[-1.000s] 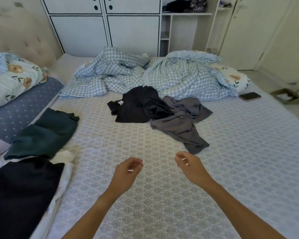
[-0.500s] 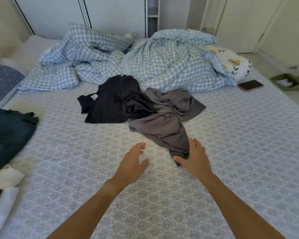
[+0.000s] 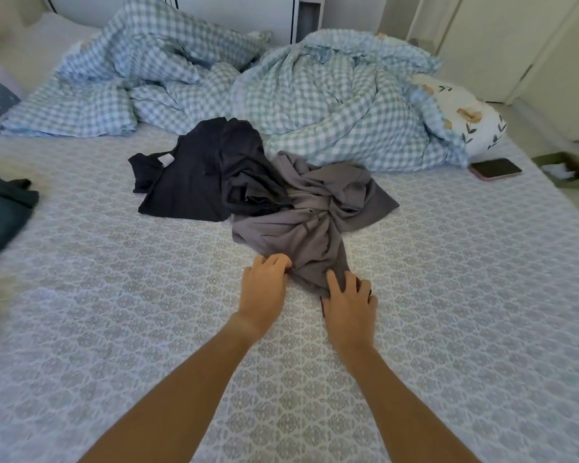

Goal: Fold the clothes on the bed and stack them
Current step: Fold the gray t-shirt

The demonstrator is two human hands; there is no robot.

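Note:
A crumpled grey garment (image 3: 315,215) lies in the middle of the bed (image 3: 114,329). Its far left part overlaps a crumpled black garment (image 3: 191,182). My left hand (image 3: 264,289) curls its fingers onto the grey garment's near left edge. My right hand (image 3: 348,302) grips the garment's near tip, with the thumb on top of the cloth and part of the cloth hidden under the palm. At the left edge lies a folded dark green garment (image 3: 0,212).
A rumpled blue checked duvet (image 3: 315,95) fills the far side of the bed. A floral pillow (image 3: 465,118) and a phone (image 3: 495,168) lie at the far right. A green tray (image 3: 562,175) sits on the floor past the right edge.
Both hands have reached forward from above the bare sheet to the grey garment's near end and closed on it. The view has shifted forward and right, away from the folded clothes on the left.

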